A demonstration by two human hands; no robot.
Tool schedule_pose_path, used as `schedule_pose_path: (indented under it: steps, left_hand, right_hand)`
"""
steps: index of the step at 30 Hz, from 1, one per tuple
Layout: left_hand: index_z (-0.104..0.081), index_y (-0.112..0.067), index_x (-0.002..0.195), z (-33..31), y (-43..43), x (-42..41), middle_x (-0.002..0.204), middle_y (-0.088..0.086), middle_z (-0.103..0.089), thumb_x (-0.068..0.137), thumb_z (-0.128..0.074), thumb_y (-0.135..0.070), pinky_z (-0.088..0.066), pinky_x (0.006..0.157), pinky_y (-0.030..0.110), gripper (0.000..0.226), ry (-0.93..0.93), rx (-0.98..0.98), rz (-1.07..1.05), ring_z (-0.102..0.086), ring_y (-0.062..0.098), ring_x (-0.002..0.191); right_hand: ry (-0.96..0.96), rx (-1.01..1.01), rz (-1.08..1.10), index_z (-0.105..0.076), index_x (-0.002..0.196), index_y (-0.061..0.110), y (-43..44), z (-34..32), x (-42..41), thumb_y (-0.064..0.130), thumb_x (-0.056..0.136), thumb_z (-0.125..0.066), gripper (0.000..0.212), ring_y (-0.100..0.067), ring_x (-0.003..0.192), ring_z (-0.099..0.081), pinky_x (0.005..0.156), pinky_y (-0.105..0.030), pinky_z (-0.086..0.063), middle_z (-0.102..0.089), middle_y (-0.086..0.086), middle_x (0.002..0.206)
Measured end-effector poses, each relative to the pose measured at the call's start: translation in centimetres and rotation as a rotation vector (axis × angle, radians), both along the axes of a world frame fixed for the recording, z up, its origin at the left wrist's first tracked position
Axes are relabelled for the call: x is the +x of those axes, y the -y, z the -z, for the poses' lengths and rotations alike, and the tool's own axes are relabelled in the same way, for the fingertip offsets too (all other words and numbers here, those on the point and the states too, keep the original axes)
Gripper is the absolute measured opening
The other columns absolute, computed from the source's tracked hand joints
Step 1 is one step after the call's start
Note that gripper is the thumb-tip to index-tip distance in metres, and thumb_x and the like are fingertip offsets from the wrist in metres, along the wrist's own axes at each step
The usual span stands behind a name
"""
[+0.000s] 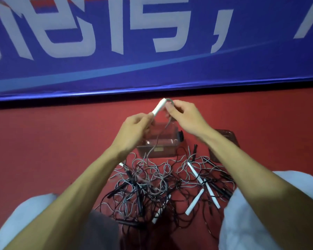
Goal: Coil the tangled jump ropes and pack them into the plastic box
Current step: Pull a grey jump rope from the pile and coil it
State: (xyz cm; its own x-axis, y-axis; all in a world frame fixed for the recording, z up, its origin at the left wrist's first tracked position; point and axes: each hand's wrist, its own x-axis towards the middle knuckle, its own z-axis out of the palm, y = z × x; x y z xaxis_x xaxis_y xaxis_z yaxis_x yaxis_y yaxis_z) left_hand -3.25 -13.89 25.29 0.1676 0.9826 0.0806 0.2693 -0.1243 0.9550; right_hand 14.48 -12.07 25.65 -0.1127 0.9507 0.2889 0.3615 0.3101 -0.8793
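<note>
Tangled jump ropes (152, 184) (grey and black cords mixed) are lying heaped on the red floor (61, 141) btwn the knees (34, 210); just beyond, the clear plastic box (167, 147) is standing upright, a grey cord (157, 137) hanging across its front; a brownish container (228, 137) is sitting right of it, partly hidden; above, left hand (135, 125) is gripping a white handle (159, 107), right hand (185, 112) pinching the cord at its tip.
</note>
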Motion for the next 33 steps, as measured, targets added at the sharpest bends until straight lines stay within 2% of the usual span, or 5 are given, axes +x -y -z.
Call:
schedule_pose_path:
  steps: [8,15,17,25,33]
  left_hand:
    - [-0.054,-0.016,0.073,-2.7,2.5,0.1,0.050,-0.004,-0.034,0.100,-0.039,-0.028,-0.015,0.043,0.023,0.033,0.298,-0.034,0.031,-0.024,0.011,0.039]
    - [-0.050,-0.018,0.078,-2.5,2.1,-1.9,0.051,-0.005,-0.038,0.098,-0.034,-0.039,-0.020,0.041,0.025,0.033,0.652,-0.027,0.068,-0.028,0.010,0.038]
    - [-0.050,-0.018,0.079,-2.7,1.7,-2.1,0.053,-0.005,-0.039,0.097,-0.036,-0.039,-0.021,0.044,0.026,0.031,0.697,-0.003,0.036,-0.029,0.009,0.040]
    - [-0.039,-0.023,0.048,-0.2,1.7,-0.4,0.042,-0.006,-0.033,0.086,-0.071,-0.029,-0.020,0.046,0.026,0.050,0.295,-0.003,-0.106,-0.026,0.013,0.040]
    - [-0.072,-0.010,0.086,1.7,1.2,0.4,0.065,0.004,-0.066,0.099,-0.055,-0.018,-0.049,0.057,0.028,0.023,0.119,-0.119,-0.018,-0.059,0.015,0.054]
  right_hand:
    - [0.012,-0.211,-0.337,-0.052,0.097,0.013,1.9,1.5,-0.2,0.002,0.093,-0.059,0.013,-0.011,0.107,-0.063,0.097,-0.018,-0.047,-0.067,-0.007,0.114]
    - [0.341,-0.212,-0.280,-0.068,0.088,0.020,3.1,3.2,-0.3,0.020,0.098,-0.056,0.016,-0.007,0.079,-0.069,0.078,-0.029,-0.054,-0.074,-0.001,0.091]
    - [0.224,-0.300,-0.272,-0.067,0.086,0.009,3.5,2.8,-0.4,0.017,0.100,-0.051,0.024,-0.008,0.069,-0.070,0.065,-0.028,-0.056,-0.073,-0.011,0.085]
    - [-0.192,-0.335,0.041,-0.060,0.097,0.012,2.5,2.5,0.7,0.004,0.098,-0.053,0.011,-0.021,0.065,-0.072,0.057,-0.040,-0.059,-0.069,-0.014,0.084]
    - [-0.654,-0.327,0.129,-0.056,0.090,-0.002,1.6,-0.8,1.4,0.001,0.097,-0.053,0.008,-0.025,0.068,-0.073,0.055,-0.033,-0.060,-0.065,-0.019,0.086]
